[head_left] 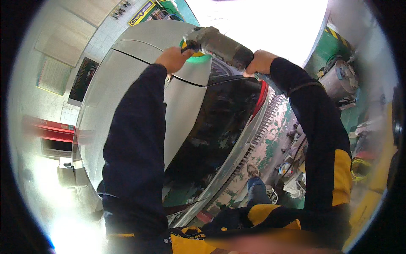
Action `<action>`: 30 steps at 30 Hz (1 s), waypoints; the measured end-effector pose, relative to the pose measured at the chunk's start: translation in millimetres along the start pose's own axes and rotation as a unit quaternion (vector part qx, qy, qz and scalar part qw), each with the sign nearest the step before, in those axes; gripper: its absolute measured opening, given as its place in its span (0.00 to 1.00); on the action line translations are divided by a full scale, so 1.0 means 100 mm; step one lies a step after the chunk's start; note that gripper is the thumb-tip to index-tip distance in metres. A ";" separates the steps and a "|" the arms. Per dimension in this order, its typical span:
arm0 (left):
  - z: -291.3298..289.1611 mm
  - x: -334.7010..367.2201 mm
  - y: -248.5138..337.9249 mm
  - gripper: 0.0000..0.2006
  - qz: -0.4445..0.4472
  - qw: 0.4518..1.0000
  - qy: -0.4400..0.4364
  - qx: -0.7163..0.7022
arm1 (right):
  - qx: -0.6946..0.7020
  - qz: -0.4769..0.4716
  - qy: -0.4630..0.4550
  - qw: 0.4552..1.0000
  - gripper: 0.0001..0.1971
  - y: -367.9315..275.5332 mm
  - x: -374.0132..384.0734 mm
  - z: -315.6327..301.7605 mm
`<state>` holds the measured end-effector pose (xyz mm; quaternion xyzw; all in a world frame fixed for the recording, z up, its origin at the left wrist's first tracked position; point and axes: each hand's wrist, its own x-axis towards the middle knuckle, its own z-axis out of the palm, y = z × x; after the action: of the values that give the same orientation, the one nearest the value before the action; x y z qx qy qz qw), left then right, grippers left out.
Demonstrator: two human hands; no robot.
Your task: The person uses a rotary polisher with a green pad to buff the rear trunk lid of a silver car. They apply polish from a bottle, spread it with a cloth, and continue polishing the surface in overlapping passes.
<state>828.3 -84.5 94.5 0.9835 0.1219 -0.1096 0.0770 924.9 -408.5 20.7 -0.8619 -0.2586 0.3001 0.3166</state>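
A grey-and-black power polisher [224, 47] spans the space between my hands at the top of the view. My left hand [172, 60] is closed around its black side handle at the head end. Around the rear of the tool's body wraps my right hand [259, 62]. Under the polisher's head, a round pad [198, 58] with a green edge and some yellow rests against a car's pale grey bodywork [135, 91]; part of the pad is hidden. Both my arms reach far forward over the car.
Nearer me lies a dark glossy part of the car [215, 114], edged by a red strip [261, 99]. My shoe [253, 170] stands on worn, paint-flaked floor. At right are a metal cylinder [339, 79] and clutter. A red beam [53, 129] crosses the far left.
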 end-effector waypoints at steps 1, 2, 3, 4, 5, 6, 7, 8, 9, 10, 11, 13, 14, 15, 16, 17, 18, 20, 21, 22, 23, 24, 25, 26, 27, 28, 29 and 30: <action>0.07 -0.09 -0.04 0.39 -0.005 1.000 0.026 0.007 | 0.009 -0.007 -0.007 1.000 0.24 -0.01 -0.06 0.04; 0.13 -0.17 -0.07 0.38 0.012 0.999 0.039 0.015 | -0.033 -0.021 0.018 0.999 0.25 -0.01 -0.11 0.05; 0.18 -0.24 -0.06 0.38 0.020 0.999 0.044 0.017 | -0.082 -0.034 0.041 0.995 0.27 0.00 -0.17 0.08; 0.22 -0.30 -0.03 0.38 0.017 0.999 0.039 0.018 | -0.082 -0.030 0.019 0.996 0.30 0.05 -0.25 0.06; 0.27 -0.39 0.00 0.38 0.010 0.999 0.035 0.017 | -0.094 -0.016 0.025 0.995 0.30 0.10 -0.31 0.09; 0.33 -0.51 0.05 0.36 0.039 0.998 0.045 -0.004 | -0.086 -0.025 0.015 0.996 0.29 0.16 -0.40 0.13; 0.39 -0.64 0.10 0.34 0.011 0.998 0.060 -0.009 | -0.073 -0.052 0.017 0.996 0.28 0.22 -0.48 0.20; 0.46 -0.80 0.14 0.33 -0.006 0.998 0.065 -0.002 | -0.075 -0.043 0.016 0.996 0.28 0.25 -0.56 0.30; 0.49 -0.92 0.17 0.33 -0.021 0.997 0.075 0.004 | -0.076 -0.042 0.018 0.996 0.27 0.27 -0.60 0.40; 0.50 -1.00 0.16 0.33 -0.030 0.997 0.072 -0.001 | -0.045 -0.050 0.004 0.998 0.28 0.28 -0.64 0.46; 0.52 -1.09 0.14 0.33 -0.039 0.997 0.070 -0.007 | -0.041 -0.112 0.012 0.993 0.28 0.26 -0.65 0.52; 0.50 -1.15 0.05 0.32 -0.049 0.996 0.069 -0.019 | -0.042 -0.096 0.024 0.994 0.26 0.16 -0.58 0.54; 0.47 -1.11 -0.01 0.31 -0.050 0.996 0.070 -0.025 | -0.074 -0.094 0.038 0.992 0.26 0.09 -0.52 0.50; 0.43 -1.04 -0.06 0.31 -0.043 0.996 0.076 -0.031 | -0.117 -0.059 0.053 0.990 0.26 0.01 -0.44 0.43; 0.39 -0.95 -0.11 0.31 -0.044 0.995 0.080 -0.043 | -0.133 -0.097 0.063 0.984 0.28 -0.05 -0.38 0.34; 0.37 -0.88 -0.15 0.31 -0.035 0.994 0.089 -0.055 | -0.075 -0.029 0.002 0.997 0.30 -0.10 -0.33 0.20; 0.36 -0.81 -0.16 0.32 -0.028 0.993 0.093 -0.066 | -0.102 -0.035 0.021 0.994 0.28 -0.13 -0.30 0.14; 0.35 -0.69 -0.11 0.33 -0.041 0.995 0.063 -0.071 | -0.118 -0.051 0.043 0.991 0.26 -0.10 -0.33 0.06; 0.37 -0.68 -0.06 0.33 -0.029 0.995 0.067 -0.065 | -0.115 -0.045 0.044 0.991 0.25 -0.06 -0.38 0.04; 0.40 -0.69 0.03 0.34 -0.024 0.995 0.069 -0.061 | -0.104 -0.059 0.046 0.992 0.25 0.01 -0.43 0.05; 0.44 -0.71 0.12 0.34 -0.023 0.996 0.068 -0.057 | -0.082 -0.029 0.029 0.996 0.25 0.09 -0.50 0.08; 0.47 -0.76 0.22 0.34 0.000 0.996 0.082 -0.021 | -0.053 -0.019 0.015 0.998 0.26 0.19 -0.59 0.14; 0.49 -0.80 0.31 0.34 -0.003 0.998 0.059 0.009 | -0.025 0.000 0.004 1.000 0.26 0.29 -0.67 0.21; 0.50 -0.87 0.39 0.33 -0.014 0.999 0.044 0.019 | -0.028 -0.011 0.014 0.999 0.26 0.36 -0.73 0.31; 0.52 -0.95 0.45 0.33 -0.027 0.999 0.024 0.030 | -0.040 0.004 0.027 0.999 0.27 0.43 -0.80 0.43; 0.51 -1.01 0.48 0.32 -0.035 0.999 0.019 0.013 | -0.051 -0.019 0.045 0.997 0.26 0.47 -0.84 0.54; 0.51 -1.06 0.50 0.32 -0.037 0.999 0.021 -0.002 | -0.018 -0.021 0.037 0.999 0.25 0.51 -0.85 0.61; 0.49 -1.08 0.49 0.32 -0.039 0.999 0.023 -0.015 | -0.016 -0.033 0.043 0.998 0.25 0.52 -0.84 0.64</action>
<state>729.1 -164.7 78.4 0.9790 0.1631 -0.0885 0.0848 837.3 -471.4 -25.6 -0.8701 -0.2778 0.2482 0.3229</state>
